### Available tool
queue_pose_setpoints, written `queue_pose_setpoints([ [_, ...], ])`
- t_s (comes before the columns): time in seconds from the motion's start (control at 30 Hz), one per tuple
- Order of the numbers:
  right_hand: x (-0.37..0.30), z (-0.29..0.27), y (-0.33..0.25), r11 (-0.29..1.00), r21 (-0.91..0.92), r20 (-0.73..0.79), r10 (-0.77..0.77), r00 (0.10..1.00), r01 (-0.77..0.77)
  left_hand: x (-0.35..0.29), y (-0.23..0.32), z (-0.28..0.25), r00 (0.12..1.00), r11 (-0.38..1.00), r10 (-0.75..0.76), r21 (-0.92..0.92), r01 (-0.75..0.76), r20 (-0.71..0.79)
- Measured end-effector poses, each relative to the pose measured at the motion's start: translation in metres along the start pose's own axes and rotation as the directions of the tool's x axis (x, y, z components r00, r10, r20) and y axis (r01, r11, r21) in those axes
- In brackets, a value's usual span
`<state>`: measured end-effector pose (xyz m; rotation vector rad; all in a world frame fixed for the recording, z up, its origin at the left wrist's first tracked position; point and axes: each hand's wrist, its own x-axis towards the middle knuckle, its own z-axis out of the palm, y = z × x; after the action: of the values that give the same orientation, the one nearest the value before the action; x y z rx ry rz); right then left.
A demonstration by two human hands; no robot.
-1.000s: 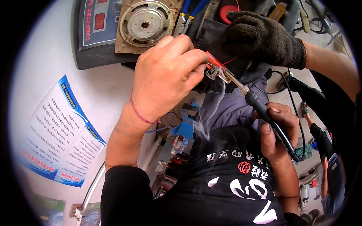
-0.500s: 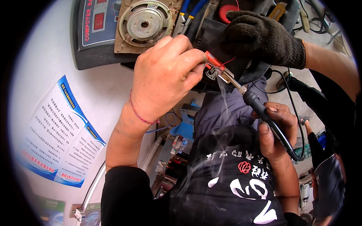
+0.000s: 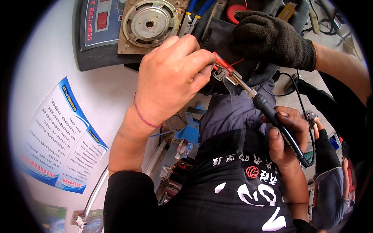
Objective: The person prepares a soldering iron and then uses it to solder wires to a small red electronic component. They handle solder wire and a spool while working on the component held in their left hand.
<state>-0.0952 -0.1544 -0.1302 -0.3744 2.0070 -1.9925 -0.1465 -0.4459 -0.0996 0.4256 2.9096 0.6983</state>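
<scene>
The left hand (image 3: 173, 73) arches beside the wooden board (image 3: 124, 47)'s near edge, pinching a thin wire (image 3: 220, 65). The right hand (image 3: 289, 128) curls round a soldering iron (image 3: 276, 120).

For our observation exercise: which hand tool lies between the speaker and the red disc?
The pliers lie between the speaker and the red disc; the head view shows it.

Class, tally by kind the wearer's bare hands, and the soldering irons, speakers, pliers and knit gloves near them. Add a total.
Left hand and right hand, bare: 2
Soldering iron: 1
Speaker: 1
Pliers: 1
Knit glove: 1
Total: 6
</scene>
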Motion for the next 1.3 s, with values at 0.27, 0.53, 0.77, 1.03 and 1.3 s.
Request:
queue_pose_setpoints([
  [0.27,0.0033,0.0016,0.0013,1.000,-0.022,0.000,-0.015,1.000,0.015,-0.0006,0.0018,0.0005,1.000,1.000,-0.005,0.010,0.005,0.008],
  [0.53,0.0011,0.0022,0.0020,1.000,-0.002,-0.011,-0.013,1.000,0.013,-0.0015,0.0025,0.0003,1.000,1.000,-0.012,0.012,0.012,0.016],
  [0.77,-0.0012,0.0037,0.0028,1.000,0.009,-0.030,-0.005,1.000,0.006,-0.0020,0.0015,0.0003,1.000,1.000,-0.007,0.001,0.007,0.012],
  [1.03,-0.0022,0.0021,0.0040,1.000,-0.007,-0.016,-0.014,1.000,0.013,-0.0019,0.0027,0.0000,1.000,1.000,-0.013,0.000,0.013,0.021],
  [1.3,-0.0037,0.0036,0.0047,1.000,-0.009,-0.031,-0.016,0.999,0.016,-0.0031,0.0035,0.0002,1.000,1.000,-0.010,-0.010,0.010,0.019],
])
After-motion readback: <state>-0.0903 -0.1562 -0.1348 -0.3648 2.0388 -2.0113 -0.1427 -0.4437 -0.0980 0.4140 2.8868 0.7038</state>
